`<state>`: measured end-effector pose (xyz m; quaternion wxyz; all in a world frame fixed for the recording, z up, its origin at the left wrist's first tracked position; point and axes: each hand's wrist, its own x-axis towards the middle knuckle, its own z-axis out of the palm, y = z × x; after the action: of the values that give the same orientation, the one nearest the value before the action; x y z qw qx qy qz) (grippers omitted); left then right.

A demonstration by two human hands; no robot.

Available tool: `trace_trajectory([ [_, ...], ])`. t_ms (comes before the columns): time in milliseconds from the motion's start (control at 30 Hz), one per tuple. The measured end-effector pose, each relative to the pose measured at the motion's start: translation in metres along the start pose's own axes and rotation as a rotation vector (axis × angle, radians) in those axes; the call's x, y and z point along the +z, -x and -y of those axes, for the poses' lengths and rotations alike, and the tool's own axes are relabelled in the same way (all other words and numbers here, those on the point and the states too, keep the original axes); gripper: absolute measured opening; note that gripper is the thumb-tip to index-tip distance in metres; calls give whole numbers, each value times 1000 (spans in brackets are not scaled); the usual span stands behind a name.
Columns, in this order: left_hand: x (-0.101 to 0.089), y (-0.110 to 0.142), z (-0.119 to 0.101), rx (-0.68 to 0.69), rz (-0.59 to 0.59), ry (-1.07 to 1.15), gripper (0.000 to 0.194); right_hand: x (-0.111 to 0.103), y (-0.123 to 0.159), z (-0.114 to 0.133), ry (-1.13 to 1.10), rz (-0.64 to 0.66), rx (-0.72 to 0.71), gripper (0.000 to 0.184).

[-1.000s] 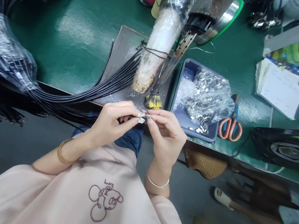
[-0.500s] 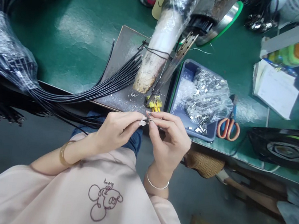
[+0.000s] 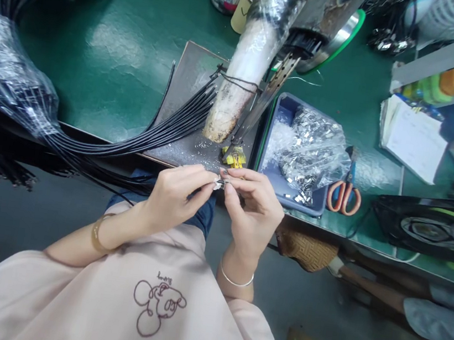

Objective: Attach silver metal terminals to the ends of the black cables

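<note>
My left hand (image 3: 176, 194) and my right hand (image 3: 252, 207) meet fingertip to fingertip just below the table edge. Both pinch a small metal clip (image 3: 222, 183) on the end of a thin black cord held in the left hand. Straight above them a machine's wrapped column (image 3: 244, 72) comes down onto a dark plate (image 3: 188, 81), with yellow parts (image 3: 232, 158) at its foot. A fan of black cords (image 3: 148, 136) runs across the plate from the left.
A blue tray (image 3: 278, 112) right of the plate holds a plastic bag of metal clips (image 3: 317, 148). Orange-handled scissors (image 3: 344, 191) lie beside it. Bundles of black cords in plastic wrap (image 3: 8, 80) fill the left. Papers (image 3: 413, 139) and a black fan (image 3: 432, 228) are at the right.
Both hands have stayed together at the clip, shifting slightly with small finger movements. The view has drifted a little.
</note>
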<state>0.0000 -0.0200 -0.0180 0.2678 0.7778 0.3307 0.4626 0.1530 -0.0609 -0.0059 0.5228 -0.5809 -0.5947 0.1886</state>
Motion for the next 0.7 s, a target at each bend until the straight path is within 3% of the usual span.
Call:
trace_trajectory([
  [100,4,2,-6,-91,-20,117,15,7,4,1,-19,-68,-16,13],
  [200,2,0,-11,-381,106,438,18,12,8,1,48,-172,-93,12],
  [300,-6,-7,-12,-572,181,718,21,12,9,-2,-36,-143,-41,9],
  [400,-10,-13,-9,-643,163,835,22,8,7,-4,-119,-107,31,8],
  [700,-7,-14,-4,-645,121,853,12,1,4,-5,-41,-29,-70,18],
])
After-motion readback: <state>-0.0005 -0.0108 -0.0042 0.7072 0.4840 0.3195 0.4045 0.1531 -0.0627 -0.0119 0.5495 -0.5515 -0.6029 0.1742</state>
